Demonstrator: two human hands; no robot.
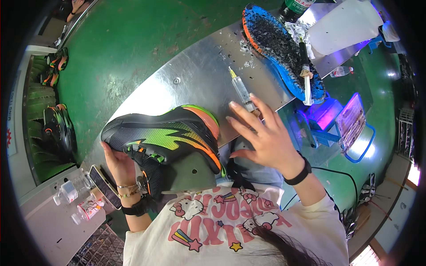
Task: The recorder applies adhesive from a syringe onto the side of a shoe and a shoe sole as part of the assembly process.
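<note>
Gripping the black, green and orange shoe [166,135] from beneath at the near edge of the metal table [195,75], left hand [119,164] is clamped on its toe end. Right hand [266,137] hovers, fingers spread apart, fingertips over the syringe [242,91]; blue sole [284,48] lies toward the far right corner

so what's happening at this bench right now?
A person holds a black, green and orange sneaker on its side at the edge of a metal table, left hand gripping the heel end. The right hand, fingers spread, reaches toward a syringe lying on the table. A glue-crusted blue sole with a brush lies farther back.
</note>
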